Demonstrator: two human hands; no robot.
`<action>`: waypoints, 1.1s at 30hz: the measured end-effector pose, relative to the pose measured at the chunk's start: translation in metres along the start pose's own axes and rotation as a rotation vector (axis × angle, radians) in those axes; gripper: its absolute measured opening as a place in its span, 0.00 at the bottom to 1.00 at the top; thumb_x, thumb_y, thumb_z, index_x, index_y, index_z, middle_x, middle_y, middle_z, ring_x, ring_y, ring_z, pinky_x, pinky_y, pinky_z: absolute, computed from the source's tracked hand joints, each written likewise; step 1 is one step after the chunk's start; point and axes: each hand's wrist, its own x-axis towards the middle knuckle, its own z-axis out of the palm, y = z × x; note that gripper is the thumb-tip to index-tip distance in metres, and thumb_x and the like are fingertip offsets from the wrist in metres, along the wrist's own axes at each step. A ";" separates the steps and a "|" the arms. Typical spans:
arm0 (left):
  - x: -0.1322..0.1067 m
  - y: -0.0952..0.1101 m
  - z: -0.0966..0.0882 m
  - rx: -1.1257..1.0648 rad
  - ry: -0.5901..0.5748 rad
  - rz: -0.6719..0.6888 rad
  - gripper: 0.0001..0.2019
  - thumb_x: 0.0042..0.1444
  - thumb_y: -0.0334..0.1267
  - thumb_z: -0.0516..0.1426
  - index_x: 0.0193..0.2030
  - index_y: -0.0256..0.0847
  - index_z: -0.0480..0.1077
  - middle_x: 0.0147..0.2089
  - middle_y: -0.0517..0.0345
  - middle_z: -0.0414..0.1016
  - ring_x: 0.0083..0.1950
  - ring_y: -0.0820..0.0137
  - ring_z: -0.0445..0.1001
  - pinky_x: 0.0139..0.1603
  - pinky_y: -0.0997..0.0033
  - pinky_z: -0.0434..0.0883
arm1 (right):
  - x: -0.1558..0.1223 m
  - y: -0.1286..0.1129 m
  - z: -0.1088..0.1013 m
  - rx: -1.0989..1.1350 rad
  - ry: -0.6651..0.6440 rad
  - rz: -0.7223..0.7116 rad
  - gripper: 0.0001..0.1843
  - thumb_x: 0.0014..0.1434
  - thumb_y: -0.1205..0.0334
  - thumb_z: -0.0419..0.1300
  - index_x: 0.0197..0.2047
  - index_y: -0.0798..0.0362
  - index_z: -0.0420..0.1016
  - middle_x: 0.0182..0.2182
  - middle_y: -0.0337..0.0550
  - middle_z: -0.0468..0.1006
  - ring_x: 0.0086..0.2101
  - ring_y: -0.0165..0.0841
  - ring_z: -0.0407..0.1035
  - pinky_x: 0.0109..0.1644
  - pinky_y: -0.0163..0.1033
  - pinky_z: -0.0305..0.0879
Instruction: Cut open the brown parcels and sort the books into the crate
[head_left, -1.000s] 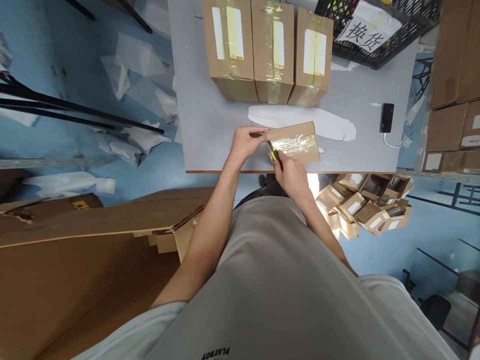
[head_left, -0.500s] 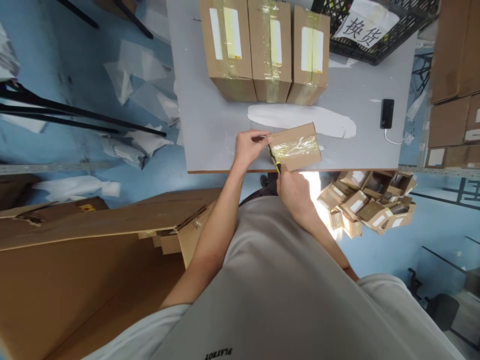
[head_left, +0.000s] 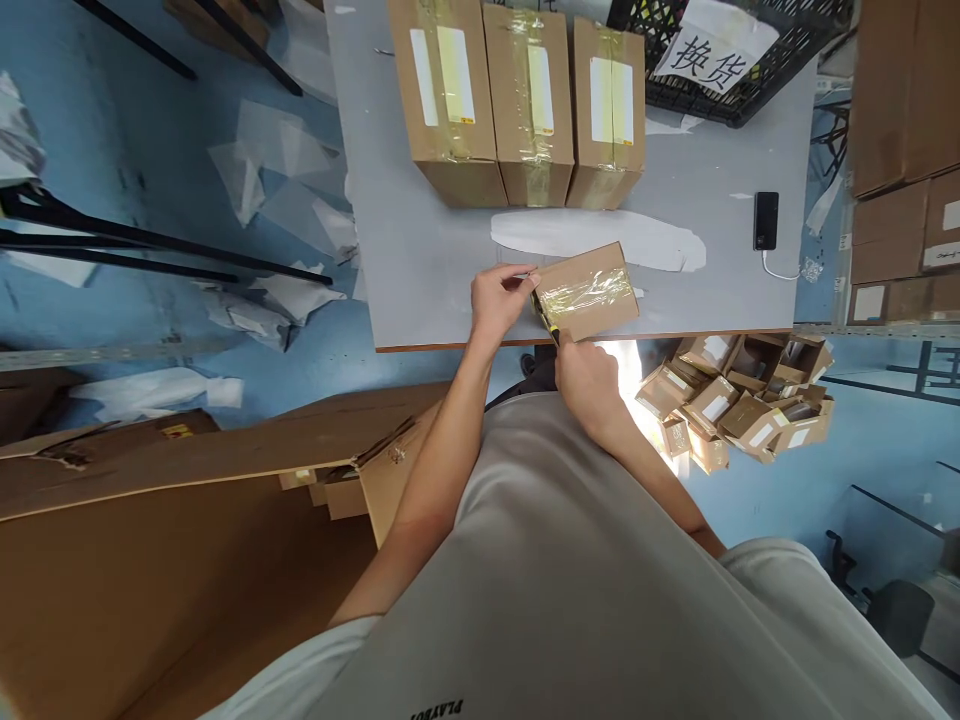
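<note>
A small cardboard box with clear tape across its top lies at the table's near edge. My left hand grips the far left corner of this box between thumb and fingers. In my closed right hand is a yellow and black box cutter, its front end against the left end of the box. The blade itself is too small to make out. Just beyond the box lies a long white paper strip on the grey table.
Three taped cartons stand at the back, beside a black crate with a paper sign. A phone on a cable lies to the right. Several opened boxes are heaped on the floor right; a large open carton stands left.
The view has shifted slightly, so the table and its contents sit a little further left. Both hands keep nearly the same hold on the box and cutter.
</note>
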 end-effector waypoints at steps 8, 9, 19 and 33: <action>0.004 -0.003 -0.006 -0.032 -0.017 -0.007 0.23 0.61 0.58 0.70 0.52 0.42 0.88 0.57 0.47 0.90 0.57 0.57 0.87 0.61 0.60 0.82 | -0.010 0.020 -0.001 0.111 0.052 -0.056 0.23 0.79 0.61 0.53 0.71 0.50 0.77 0.53 0.58 0.89 0.52 0.50 0.84 0.55 0.46 0.76; 0.004 -0.003 -0.005 -0.031 -0.022 -0.003 0.23 0.62 0.58 0.70 0.53 0.41 0.88 0.57 0.46 0.90 0.57 0.57 0.87 0.61 0.60 0.82 | -0.010 0.032 0.001 0.165 0.120 -0.048 0.23 0.80 0.59 0.54 0.72 0.48 0.77 0.52 0.56 0.90 0.51 0.50 0.84 0.55 0.46 0.75; 0.013 0.001 0.000 -0.011 -0.052 0.035 0.23 0.64 0.58 0.67 0.54 0.42 0.87 0.56 0.46 0.89 0.53 0.57 0.87 0.60 0.59 0.82 | 0.072 0.142 0.040 0.809 0.584 0.260 0.16 0.75 0.46 0.60 0.41 0.49 0.76 0.25 0.37 0.79 0.31 0.39 0.79 0.44 0.39 0.71; -0.035 0.064 0.080 0.445 -0.319 0.517 0.23 0.78 0.51 0.55 0.74 0.52 0.74 0.86 0.51 0.63 0.90 0.46 0.52 0.90 0.28 0.45 | 0.051 0.137 0.069 0.721 0.643 0.136 0.27 0.81 0.44 0.49 0.65 0.52 0.78 0.50 0.54 0.89 0.50 0.47 0.85 0.56 0.45 0.77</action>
